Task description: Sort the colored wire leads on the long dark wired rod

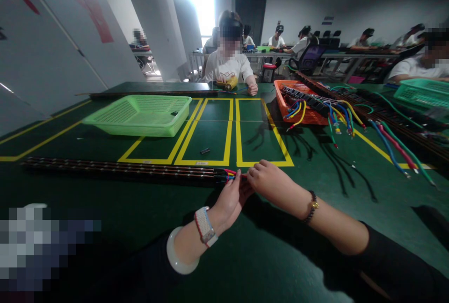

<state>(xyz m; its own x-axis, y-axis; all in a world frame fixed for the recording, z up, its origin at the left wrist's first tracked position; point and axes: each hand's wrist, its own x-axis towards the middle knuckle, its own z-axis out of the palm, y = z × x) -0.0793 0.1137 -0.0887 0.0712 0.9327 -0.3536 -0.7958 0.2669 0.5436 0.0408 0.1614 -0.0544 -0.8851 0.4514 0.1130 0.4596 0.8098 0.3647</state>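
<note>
A long dark busbar strip [122, 168] with several parallel rails lies across the green table, its right end close to my hands. Short red, yellow and blue wires [229, 173] come out of that end. My left hand [233, 200] is closed around these wires, thumb on top. Just to the right, my right hand [264, 179] is closed with its fingertips on the red wire beside my left fingers. The wire ends are hidden inside my hands.
A light green basket [140, 116] stands beyond the strip. At the right, an orange basket [305, 116] holds wired strips whose coloured leads hang over the table. A small dark piece [205, 151] lies inside yellow tape lines. Across the table sits a co-worker with a yellow tool [231, 83].
</note>
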